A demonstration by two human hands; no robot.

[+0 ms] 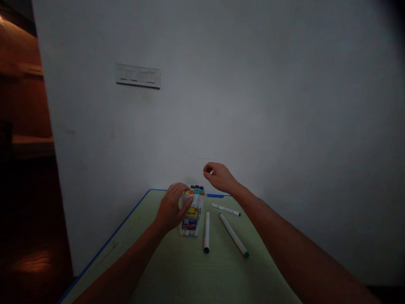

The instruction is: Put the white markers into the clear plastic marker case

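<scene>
Against a pale wall stands a green desk (152, 270) with a blue edge. At its far end lies a clear pack of markers (192, 211), coloured caps toward the wall, and the left hand (172, 210) has its grip clamped around the pack's near side. Three loose markers lie just right of it: a white one (206, 231), a green-tipped one (233, 234), a thin one (225, 209). The right hand (220, 176) hovers above the caps, fingers pinched on what looks like a small white piece; too small to tell. Markers seem to be coming out one at a time; the next pull needs the pack held firm.
</scene>
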